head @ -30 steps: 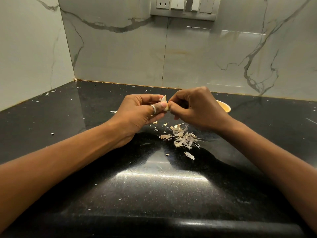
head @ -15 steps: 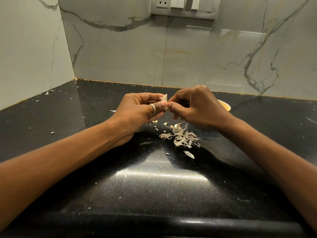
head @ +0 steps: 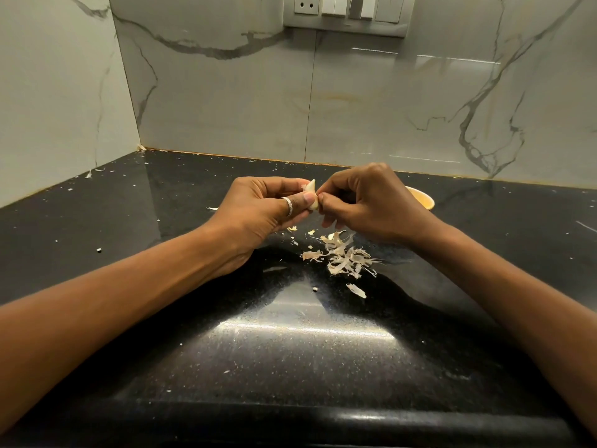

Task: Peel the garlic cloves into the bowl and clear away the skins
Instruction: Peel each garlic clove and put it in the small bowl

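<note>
Black speckled counter [head: 290,367] is carrying a loose pile of garlic skins [head: 342,258] beneath grey-veined wall tiles [head: 226,108] and a switch panel [head: 345,11]. Left hand [head: 258,211] is pinching a garlic clove [head: 311,194] above the skins; right hand [head: 368,205], fingers [head: 329,199] curled, is nipping the clove's edge, with the yellow bowl [head: 421,199] sitting just behind it.

The counter [head: 290,350] is speckled black, wall [head: 226,101] grey-veined white, skins [head: 342,257] pale, bowl [head: 420,200] perhaps yellow.
</note>
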Demonstrator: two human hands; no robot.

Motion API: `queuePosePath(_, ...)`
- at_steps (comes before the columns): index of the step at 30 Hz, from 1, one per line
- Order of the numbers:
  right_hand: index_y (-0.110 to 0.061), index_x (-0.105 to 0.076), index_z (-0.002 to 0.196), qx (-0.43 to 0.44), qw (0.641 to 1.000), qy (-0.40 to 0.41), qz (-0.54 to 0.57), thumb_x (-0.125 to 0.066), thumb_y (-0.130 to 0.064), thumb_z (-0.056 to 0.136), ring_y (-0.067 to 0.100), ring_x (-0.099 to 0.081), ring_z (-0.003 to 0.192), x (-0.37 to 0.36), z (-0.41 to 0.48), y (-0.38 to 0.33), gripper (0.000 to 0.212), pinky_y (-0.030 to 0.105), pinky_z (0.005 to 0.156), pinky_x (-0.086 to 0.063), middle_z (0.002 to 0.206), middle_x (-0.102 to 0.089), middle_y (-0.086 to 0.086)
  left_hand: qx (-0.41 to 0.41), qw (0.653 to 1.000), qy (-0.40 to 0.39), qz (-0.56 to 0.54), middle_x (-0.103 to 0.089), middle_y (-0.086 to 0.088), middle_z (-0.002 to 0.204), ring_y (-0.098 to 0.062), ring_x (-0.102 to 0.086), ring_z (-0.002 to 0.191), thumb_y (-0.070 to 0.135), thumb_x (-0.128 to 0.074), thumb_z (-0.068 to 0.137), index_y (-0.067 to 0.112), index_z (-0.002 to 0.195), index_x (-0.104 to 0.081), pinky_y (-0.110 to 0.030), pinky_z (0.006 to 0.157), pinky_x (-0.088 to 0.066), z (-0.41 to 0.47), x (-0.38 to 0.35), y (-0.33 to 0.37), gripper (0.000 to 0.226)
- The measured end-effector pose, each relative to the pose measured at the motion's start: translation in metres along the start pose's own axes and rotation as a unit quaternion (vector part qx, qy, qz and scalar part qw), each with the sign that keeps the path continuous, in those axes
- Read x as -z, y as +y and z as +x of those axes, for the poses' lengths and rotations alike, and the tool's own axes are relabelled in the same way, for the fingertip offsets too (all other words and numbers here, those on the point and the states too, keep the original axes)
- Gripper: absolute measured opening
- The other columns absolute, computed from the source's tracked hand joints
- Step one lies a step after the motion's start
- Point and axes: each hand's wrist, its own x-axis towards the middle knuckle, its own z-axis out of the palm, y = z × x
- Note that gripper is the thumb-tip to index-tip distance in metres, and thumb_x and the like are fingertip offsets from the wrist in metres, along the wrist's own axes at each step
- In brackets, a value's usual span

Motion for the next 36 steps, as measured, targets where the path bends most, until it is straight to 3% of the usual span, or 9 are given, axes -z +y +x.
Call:
queuePosePath(5,-0.007,-0.078,0.09,-0.001,1.0,-0.004,0.003,-0.067,-0.009,0.096,0.012,-0.073,0.06,0.0016,-0.0002,-0.0007,0.012,0.041,0.063,-0.062,0.071,-0.075,-0.001,-0.002,1.0,0.003,-0.005,-0.076,-0.017,0.102,-0.019,-0.072,0.092,-0.001,-0.072,0.086,0.006,0.1,-0.075,-0.028,0.086,-0.06,0.0001,0.0008,0.0011,0.016)
queuePosePath(24,-0.006,-0.077,0.089,0.008,1.0,0.008,-0.005,-0.071,-0.017,0.095,0.003,-0.071,0.058,-0.0018,0.0001,-0.0008,0.014,0.021,0.058,-0.059,0.069,-0.074,-0.003,0.003,1.0,-0.003,0.002,-0.076,-0.016,0.101,-0.019,-0.073,0.093,-0.002,-0.072,0.086,0.003,0.103,-0.074,-0.031,0.086,-0.06,-0.0009,0.0004,0.0019,0.018)
queuePosePath(32,-0.007,-0.076,0.086,0.003,0.998,0.048,-0.033,-0.069,-0.014,0.092,0.008,-0.07,0.056,-0.0029,0.0004,-0.0003,0.011,0.035,0.059,-0.059,0.065,-0.072,-0.002,0.01,1.0,-0.023,0.019,-0.074,-0.012,0.101,-0.017,-0.073,0.093,-0.001,-0.067,0.09,0.005,0.102,-0.072,-0.025,0.079,-0.061,-0.0025,-0.0022,0.0034,0.014)
queuePosePath(36,-0.008,-0.076,0.086,0.009,0.996,0.067,-0.05,-0.067,-0.012,0.092,0.008,-0.069,0.057,-0.0023,0.0013,0.0013,0.012,0.035,0.059,-0.058,0.066,-0.072,-0.003,0.018,0.999,-0.031,0.02,-0.075,-0.011,0.098,-0.018,-0.073,0.092,0.0,-0.067,0.091,0.008,0.099,-0.073,-0.025,0.079,-0.061,-0.0028,-0.002,0.0039,0.014)
